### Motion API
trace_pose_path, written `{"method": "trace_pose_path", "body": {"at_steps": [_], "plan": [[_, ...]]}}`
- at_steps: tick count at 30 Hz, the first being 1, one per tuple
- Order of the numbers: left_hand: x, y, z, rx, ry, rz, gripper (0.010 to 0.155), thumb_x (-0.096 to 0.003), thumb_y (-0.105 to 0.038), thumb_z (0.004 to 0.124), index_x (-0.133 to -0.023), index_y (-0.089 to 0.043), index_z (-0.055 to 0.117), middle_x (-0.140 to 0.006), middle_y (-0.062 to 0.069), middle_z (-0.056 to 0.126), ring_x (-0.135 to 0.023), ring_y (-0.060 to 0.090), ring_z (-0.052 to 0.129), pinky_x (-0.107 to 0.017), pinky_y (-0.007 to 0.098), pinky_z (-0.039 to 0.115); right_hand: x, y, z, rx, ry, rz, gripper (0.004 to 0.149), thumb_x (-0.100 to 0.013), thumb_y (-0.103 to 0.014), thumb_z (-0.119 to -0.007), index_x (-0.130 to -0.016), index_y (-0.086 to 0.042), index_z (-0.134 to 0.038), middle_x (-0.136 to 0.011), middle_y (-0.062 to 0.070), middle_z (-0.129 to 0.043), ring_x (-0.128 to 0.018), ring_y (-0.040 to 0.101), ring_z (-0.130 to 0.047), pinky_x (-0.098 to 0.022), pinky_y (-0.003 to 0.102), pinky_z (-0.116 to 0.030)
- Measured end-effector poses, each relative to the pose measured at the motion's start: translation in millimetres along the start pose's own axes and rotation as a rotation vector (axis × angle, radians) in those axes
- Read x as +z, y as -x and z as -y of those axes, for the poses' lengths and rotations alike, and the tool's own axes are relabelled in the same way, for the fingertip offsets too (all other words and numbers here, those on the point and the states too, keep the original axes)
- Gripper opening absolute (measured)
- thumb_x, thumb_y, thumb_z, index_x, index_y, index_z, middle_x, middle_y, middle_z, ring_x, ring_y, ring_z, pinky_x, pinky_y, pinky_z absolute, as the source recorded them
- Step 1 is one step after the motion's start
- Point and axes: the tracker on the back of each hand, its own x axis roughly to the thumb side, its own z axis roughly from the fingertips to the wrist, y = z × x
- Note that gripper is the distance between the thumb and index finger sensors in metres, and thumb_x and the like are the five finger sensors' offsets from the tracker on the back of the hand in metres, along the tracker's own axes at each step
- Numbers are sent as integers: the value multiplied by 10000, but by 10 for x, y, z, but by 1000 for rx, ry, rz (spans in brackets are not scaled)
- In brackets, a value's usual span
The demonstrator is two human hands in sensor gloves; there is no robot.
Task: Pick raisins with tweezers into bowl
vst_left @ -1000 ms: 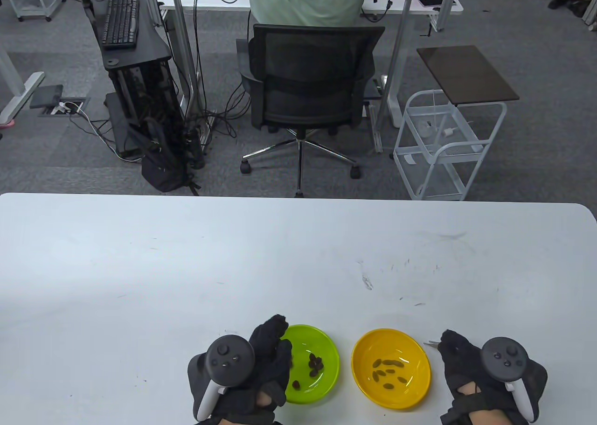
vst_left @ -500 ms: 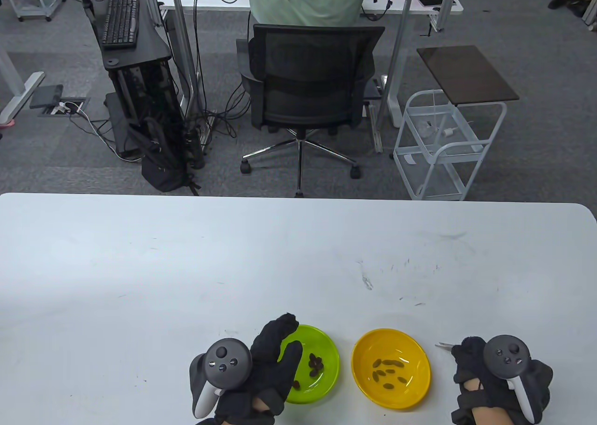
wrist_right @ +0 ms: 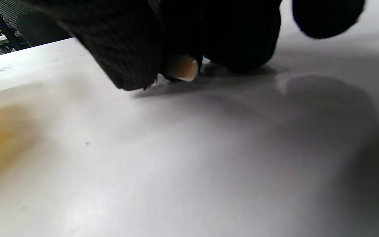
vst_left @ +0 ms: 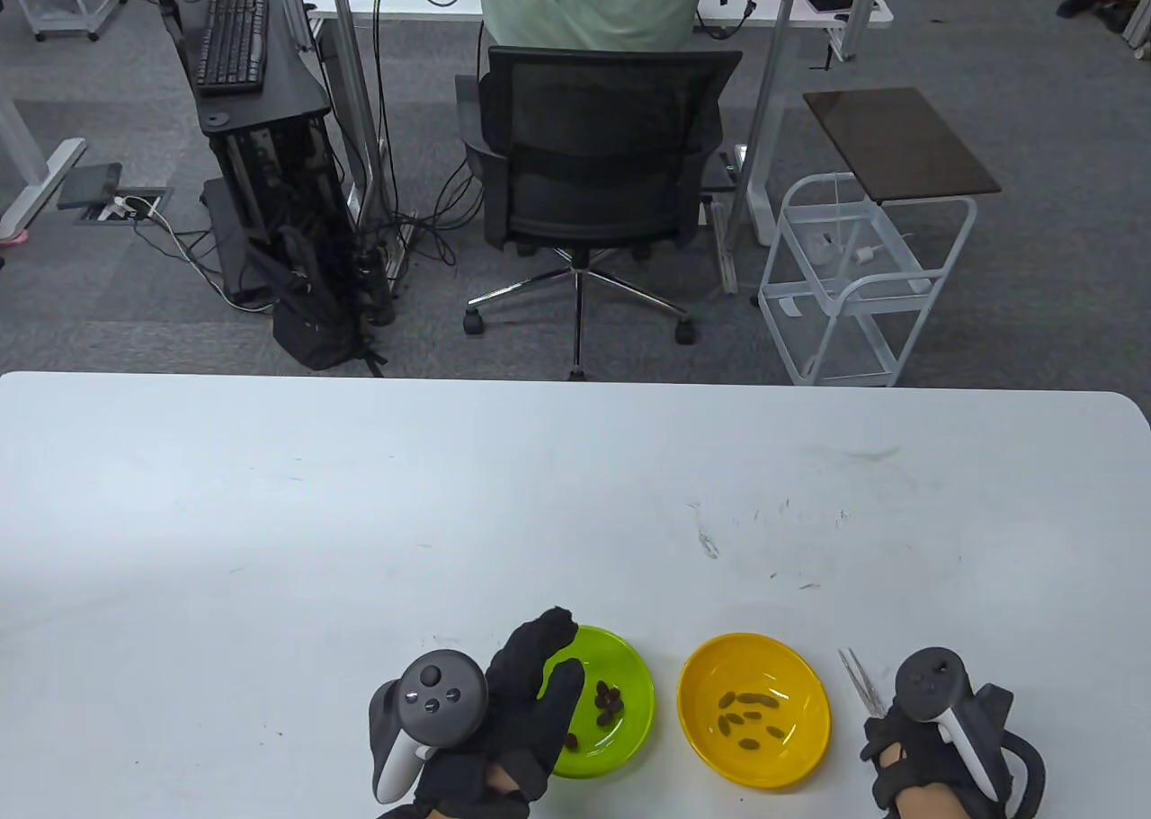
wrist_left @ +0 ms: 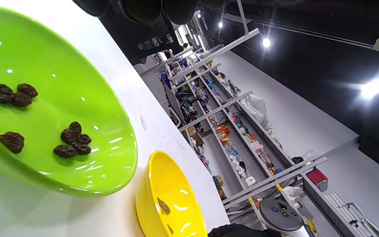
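Note:
A green bowl (vst_left: 629, 666) with several dark raisins (vst_left: 610, 704) stands near the table's front edge. It also shows in the left wrist view (wrist_left: 61, 59), as do its raisins (wrist_left: 72, 141). A yellow bowl (vst_left: 791, 675) to its right holds several raisins (vst_left: 746, 720). My left hand (vst_left: 553, 662) lies with its fingers stretched over the green bowl's left rim and holds nothing. My right hand (vst_left: 890, 738) is right of the yellow bowl, low on the table, and holds the rear end of metal tweezers (vst_left: 861, 680). The tweezers point away and slightly left. Their tips are empty.
The white table (vst_left: 450, 513) stretches far beyond the bowls, with small scuff marks (vst_left: 710, 545) behind the yellow bowl. Beyond the table's far edge are an office chair (vst_left: 598, 163) and a white wire cart (vst_left: 854, 280).
My right hand has drawn back to the right and toward the front edge and rolled over. The tweezers have swung from pointing left to pointing away. The left hand's fingers have stretched out slightly.

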Motion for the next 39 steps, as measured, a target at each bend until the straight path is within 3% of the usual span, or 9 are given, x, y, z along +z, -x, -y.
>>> {"method": "trace_pose_path", "body": {"at_steps": [6,11,16,18,20,22,29,39], "plan": [[-12,37,-4,6,-3,-15,713,-546,-608,530,-1147,-263,364,-1190,29,444,-1139,382,544,-815,619,522,17,81,73,-128,-41,9,557,-457,-462,-924,-911,-151,-838,-961,153,-707,-741,393,-886,-508,613,-717],[-21,56,-13,39,-8,-23,726,-545,-610,532,-1148,-254,342,-1204,41,390,-1133,384,559,-821,592,540,126,98,367,-360,92,128,667,-489,-511,-858,-1043,-195,-662,-1066,162,-472,-940,492,-564,-598,685,-508],[0,-5,-27,35,-19,9,739,-546,-617,528,-1155,-269,297,-1223,20,342,-1144,381,545,-824,595,536,337,-33,675,-695,185,394,683,-516,-542,-789,-1072,-193,-601,-1086,152,-416,-971,498,-496,-612,704,-462],[12,-37,-31,35,-23,28,734,-547,-618,529,-1156,-281,297,-1227,8,339,-1146,377,548,-825,587,541,404,-121,737,-828,219,584,660,-525,-555,-750,-1077,-226,-599,-1097,121,-435,-987,465,-530,-612,706,-501],[27,-67,-36,53,-29,42,730,-548,-617,530,-1155,-284,299,-1226,4,342,-1146,375,548,-828,579,541,494,-236,757,-982,55,781,662,-543,-566,-735,-1106,-273,-545,-1134,74,-386,-1036,452,-466,-645,726,-450],[36,-76,-35,60,-35,52,725,-549,-619,530,-1155,-296,296,-1230,-21,335,-1150,371,544,-833,573,540,558,-335,772,-1061,57,890,660,-542,-549,-747,-1101,-250,-564,-1128,93,-388,-1023,469,-464,-630,738,-442],[56,-139,-1,60,2,124,691,-550,-636,544,-1151,-401,297,-1247,-141,307,-1176,328,522,-854,569,522,830,-675,717,-983,-62,1109,671,-535,-568,-753,-1109,-292,-544,-1146,63,-364,-1055,445,-425,-684,703,-402],[50,-226,103,56,54,186,688,-548,-651,550,-1148,-436,294,-1252,-185,283,-1210,306,462,-879,568,484,927,-881,563,-876,-109,1156,670,-529,-564,-757,-1103,-278,-561,-1136,79,-389,-1042,450,-454,-670,706,-421]]}}
